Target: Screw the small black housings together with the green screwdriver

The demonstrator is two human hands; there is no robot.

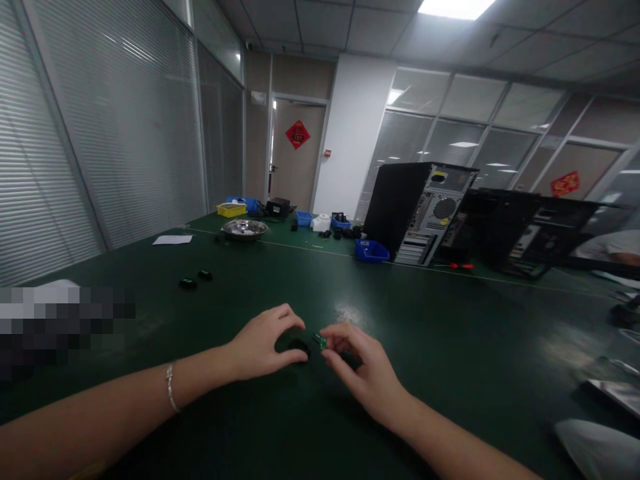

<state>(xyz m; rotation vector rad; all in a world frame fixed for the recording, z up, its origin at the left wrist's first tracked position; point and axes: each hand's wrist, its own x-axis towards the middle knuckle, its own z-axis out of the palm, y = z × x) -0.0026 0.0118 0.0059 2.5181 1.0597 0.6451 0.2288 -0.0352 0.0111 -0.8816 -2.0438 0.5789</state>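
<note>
My right hand (367, 370) pinches a small green circuit board (323, 343) between thumb and fingertips, just above the dark green table (440, 320). Thin dark prongs or leads seem to stick out of the board on its left side. My left hand (267, 340) faces it from the left, thumb and fingers apart in a C shape. Close by the left thumb is a small black piece (299, 345), partly hidden by the hand; its kind is not clear. Farther left, two small black pieces with green on top (188, 283) lie on the table.
A steel bowl (245, 229), white paper (173, 239) and a yellow tray (231, 210) are at the back left. A blue bin (372, 251) stands beside a black computer tower (400, 207). A red-handled tool (461, 266) lies near it. Another person's arm (623, 247) shows at far right.
</note>
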